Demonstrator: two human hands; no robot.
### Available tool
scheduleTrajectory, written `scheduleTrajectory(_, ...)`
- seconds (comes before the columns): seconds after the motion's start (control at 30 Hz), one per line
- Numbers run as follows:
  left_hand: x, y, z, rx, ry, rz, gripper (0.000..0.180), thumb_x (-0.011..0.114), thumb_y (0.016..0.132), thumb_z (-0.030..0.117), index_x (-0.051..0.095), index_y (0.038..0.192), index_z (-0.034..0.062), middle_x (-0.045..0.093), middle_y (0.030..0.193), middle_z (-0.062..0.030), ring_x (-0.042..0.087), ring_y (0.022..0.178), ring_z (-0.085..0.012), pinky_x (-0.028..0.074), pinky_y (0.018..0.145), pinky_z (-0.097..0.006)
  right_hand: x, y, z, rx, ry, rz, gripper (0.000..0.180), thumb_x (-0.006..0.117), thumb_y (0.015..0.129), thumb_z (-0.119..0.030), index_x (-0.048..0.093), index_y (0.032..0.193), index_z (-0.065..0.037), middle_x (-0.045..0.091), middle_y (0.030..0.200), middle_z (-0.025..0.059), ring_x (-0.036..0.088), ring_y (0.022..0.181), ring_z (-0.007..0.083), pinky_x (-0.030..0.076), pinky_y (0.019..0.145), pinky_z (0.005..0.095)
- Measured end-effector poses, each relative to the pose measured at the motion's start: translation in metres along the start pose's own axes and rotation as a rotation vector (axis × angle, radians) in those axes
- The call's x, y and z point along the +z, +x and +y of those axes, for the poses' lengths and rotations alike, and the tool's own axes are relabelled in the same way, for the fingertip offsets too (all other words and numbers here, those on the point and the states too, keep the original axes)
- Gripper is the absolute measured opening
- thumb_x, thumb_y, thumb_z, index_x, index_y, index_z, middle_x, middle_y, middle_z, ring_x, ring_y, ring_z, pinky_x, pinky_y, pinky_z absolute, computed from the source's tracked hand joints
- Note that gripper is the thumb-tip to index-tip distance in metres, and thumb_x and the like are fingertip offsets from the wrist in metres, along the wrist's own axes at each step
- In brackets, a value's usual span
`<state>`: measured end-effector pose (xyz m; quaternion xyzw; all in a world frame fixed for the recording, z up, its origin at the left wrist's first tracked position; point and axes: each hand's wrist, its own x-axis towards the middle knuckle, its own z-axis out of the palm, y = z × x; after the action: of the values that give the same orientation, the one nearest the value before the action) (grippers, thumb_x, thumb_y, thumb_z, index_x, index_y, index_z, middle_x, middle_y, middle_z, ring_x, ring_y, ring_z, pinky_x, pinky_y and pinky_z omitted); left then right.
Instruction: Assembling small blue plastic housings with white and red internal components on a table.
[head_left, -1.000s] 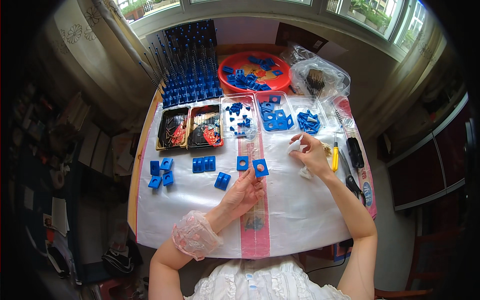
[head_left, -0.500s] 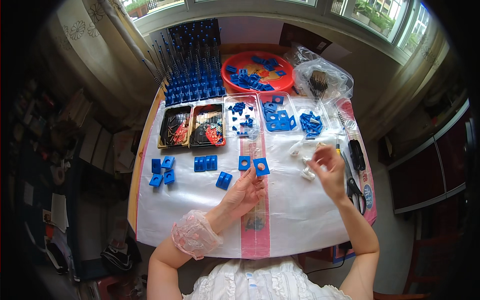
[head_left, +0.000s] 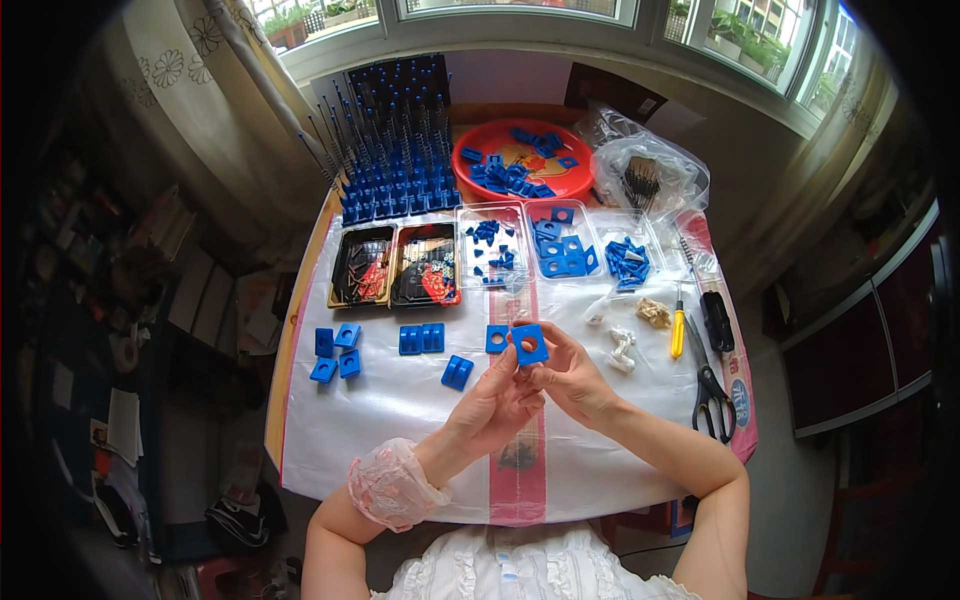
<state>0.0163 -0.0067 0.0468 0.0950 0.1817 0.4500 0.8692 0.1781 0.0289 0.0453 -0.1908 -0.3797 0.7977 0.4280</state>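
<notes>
Above the middle of the table, my left hand (head_left: 484, 408) pinches a small blue square plastic plate with a round hole (head_left: 541, 334) at its lower left edge. My right hand (head_left: 577, 382) is closed at the plate's right side, its fingers partly behind it. Any small thing between those fingers is hidden. Just left of the held plate, a similar blue holed plate (head_left: 491, 331) lies on the table. Further left are blue ribbed blocks (head_left: 421, 338), one more ribbed block (head_left: 457, 372), and a group of holed blue pieces (head_left: 347, 362).
At the back stand blue bases with springs and rods (head_left: 395, 190), beside a red basin (head_left: 580, 184) of blue parts. Trays in front hold small parts, among them a black tray (head_left: 333, 290). On the right lie a yellow-handled screwdriver (head_left: 678, 335), scissors (head_left: 709, 385) and crumpled white scraps (head_left: 622, 350).
My right hand has moved left from above the white scraps to the plate in my left hand. The yellow screwdriver handle and a beige crumpled lump are uncovered.
</notes>
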Motion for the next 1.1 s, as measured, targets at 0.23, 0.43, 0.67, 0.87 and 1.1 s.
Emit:
scheduleTrajectory(0.23, 0.003, 0.0, -0.003, 0.01, -0.014, 0.044, 0.028, 0.061, 0.098, 0.037, 0.06, 0.118, 0.0182, 0.06, 0.097, 0.0053, 0.05, 0.085, -0.0043, 0.04, 0.072, -0.022, -0.001, -0.003, 0.005, 0.066, 0.122, 0.037, 0.065, 0.077, 0.083, -0.008, 0.047, 0.14, -0.01, 0.055, 0.137, 0.0106, 0.063, 0.11, 0.0167, 0.056, 0.09, 0.03)
scheduleTrajectory(0.43, 0.003, -0.002, -0.008, 0.003, -0.023, 0.005, 0.026, 0.06, 0.099, 0.037, 0.06, 0.117, 0.0182, 0.057, 0.093, 0.0064, 0.046, 0.081, -0.0039, 0.038, 0.071, -0.022, 0.004, -0.008, -0.002, 0.052, 0.136, 0.014, 0.063, 0.076, 0.083, -0.004, 0.048, 0.139, -0.01, 0.057, 0.133, 0.0097, 0.066, 0.102, 0.0167, 0.057, 0.088, 0.0298)
scheduleTrajectory(0.67, 0.008, -0.003, -0.01, -0.017, -0.017, 0.037, 0.026, 0.06, 0.099, 0.037, 0.06, 0.117, 0.0179, 0.054, 0.089, 0.0071, 0.043, 0.077, -0.0034, 0.038, 0.069, -0.021, 0.002, -0.011, -0.003, 0.048, 0.144, 0.005, 0.062, 0.077, 0.082, -0.006, 0.049, 0.137, -0.01, 0.055, 0.133, 0.0108, 0.067, 0.095, 0.0169, 0.057, 0.084, 0.0295)
scheduleTrajectory(0.87, 0.009, -0.003, -0.011, -0.022, -0.022, 0.05, 0.026, 0.059, 0.099, 0.036, 0.06, 0.118, 0.0177, 0.053, 0.088, 0.0073, 0.043, 0.076, -0.0033, 0.038, 0.068, -0.021, -0.002, -0.012, 0.0, 0.052, 0.135, 0.002, 0.063, 0.078, 0.082, -0.011, 0.048, 0.138, -0.01, 0.054, 0.133, 0.0114, 0.066, 0.097, 0.0184, 0.056, 0.086, 0.0317)
scheduleTrajectory(1.1, -0.004, 0.0, -0.011, -0.035, -0.072, -0.028, 0.029, 0.058, 0.099, 0.036, 0.057, 0.119, 0.0148, 0.059, 0.095, 0.002, 0.049, 0.081, -0.0068, 0.04, 0.069, -0.023, -0.005, -0.012, 0.002, 0.051, 0.101, 0.005, 0.064, 0.079, 0.082, -0.015, 0.048, 0.138, -0.011, 0.054, 0.133, 0.0118, 0.059, 0.114, 0.0192, 0.053, 0.092, 0.032)
